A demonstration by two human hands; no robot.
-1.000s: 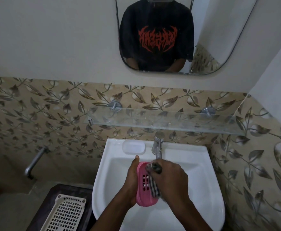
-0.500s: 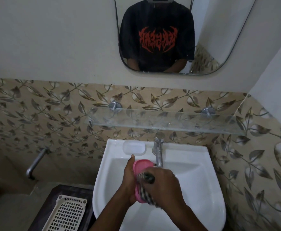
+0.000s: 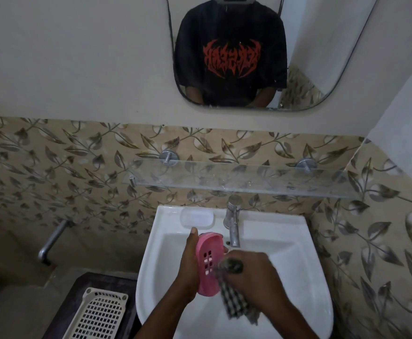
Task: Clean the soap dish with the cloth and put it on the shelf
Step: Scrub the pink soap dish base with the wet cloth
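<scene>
My left hand (image 3: 189, 265) holds a pink soap dish (image 3: 208, 261) on its edge over the white basin (image 3: 297, 265), the slotted inside facing right. My right hand (image 3: 254, 277) grips a checked black-and-white cloth (image 3: 236, 304) and presses it against the dish's lower right part; the cloth's loose end hangs below my fist. A glass shelf (image 3: 236, 178) is fixed to the tiled wall above the basin, with nothing on it.
A chrome tap (image 3: 233, 221) stands at the basin's back, just right of the dish. A moulded soap recess (image 3: 196, 217) lies left of it. A cream plastic basket (image 3: 97, 314) sits lower left, a wall pipe (image 3: 51, 241) beyond it. A mirror (image 3: 249, 52) hangs above.
My right hand with the cloth slid down the dish toward me, baring the dish's upper half and its slots. The left hand keeps its hold.
</scene>
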